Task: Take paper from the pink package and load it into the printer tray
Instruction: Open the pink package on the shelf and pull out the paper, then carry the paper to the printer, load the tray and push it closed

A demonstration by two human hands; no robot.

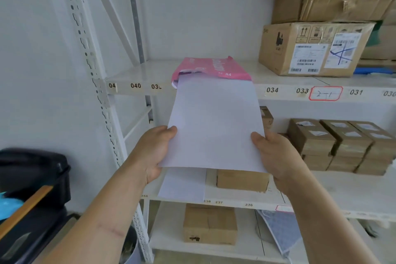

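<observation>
Bright, even, soft light with faint shadows; wide-angle bending at the edges, corners slightly blurred.

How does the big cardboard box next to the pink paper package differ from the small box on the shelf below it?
The big box stands on the upper shelf right of the pink package; the small box sits one shelf lower, partly hidden behind the paper gripped by the left hand and right hand. The big box carries shipping labels and handling symbols; the small box's visible face looks plain. Both are brown cardboard and closed.
</observation>
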